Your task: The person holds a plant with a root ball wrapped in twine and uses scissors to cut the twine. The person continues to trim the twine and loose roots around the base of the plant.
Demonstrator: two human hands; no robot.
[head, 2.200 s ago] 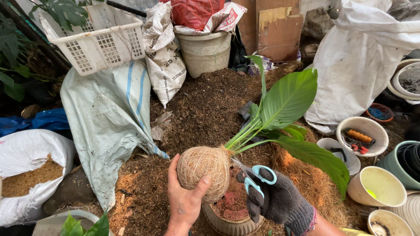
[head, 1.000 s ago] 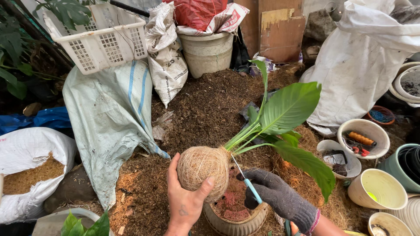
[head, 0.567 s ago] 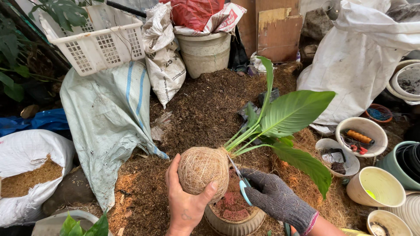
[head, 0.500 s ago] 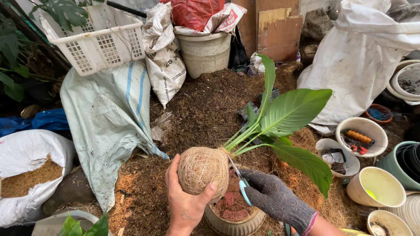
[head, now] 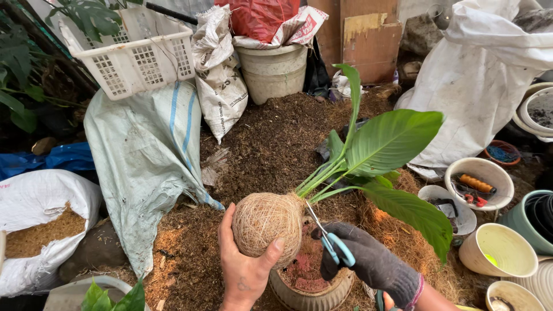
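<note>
Lower centre of frame: fibre ball (head: 266, 229) being gripped by bare left hand (head: 245, 268); leaves being held up-right. Scissors (head: 328, 242) being clasped by gloved right hand (head: 374, 265), blades touching ball's right side.

- The bare left hand (head: 245, 262) rises from the near edge, palm up and cupped, thumb spread left, fingers curled up the right side of what it holds.
- The gloved right hand (head: 368, 259), in a dark knit glove, comes in from the near right, wrist angled left, fingers closed through scissor handles.
- The two hands sit just beside each other, near centre.
</note>
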